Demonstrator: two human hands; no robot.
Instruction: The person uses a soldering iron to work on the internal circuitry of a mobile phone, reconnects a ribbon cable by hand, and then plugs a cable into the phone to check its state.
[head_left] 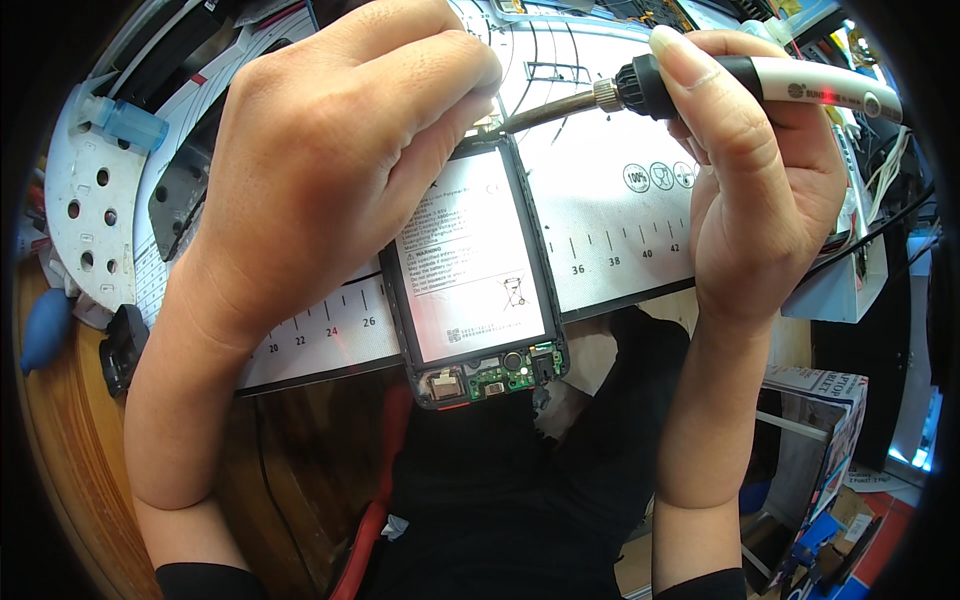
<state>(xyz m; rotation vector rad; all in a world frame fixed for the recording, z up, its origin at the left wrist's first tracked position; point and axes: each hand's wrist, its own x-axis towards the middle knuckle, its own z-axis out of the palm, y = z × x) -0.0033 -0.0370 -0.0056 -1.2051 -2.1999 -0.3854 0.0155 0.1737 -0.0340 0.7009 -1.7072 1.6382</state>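
Observation:
An opened phone (555, 290) lies with its back off at the front edge of a white work mat, its lower end jutting past that edge. Its large pale battery (470, 260) and a small green circuit board (500, 378) show. My right hand (745, 165) is closed around a soldering iron (642, 88) with a black and white handle. The iron's metal tip points left and meets the phone's top right corner. My left hand (340, 150) bends over the phone's top left, fingers pinched together. Whatever they hold is hidden behind them.
The mat (620, 220) has a printed ruler scale. A white perforated holder (95, 200), a blue air blower bulb (47, 330) and a black part (122, 350) stand at the left. Cables (870, 235) and a box (815, 420) are at the right. A red chair edge (362, 550) shows below.

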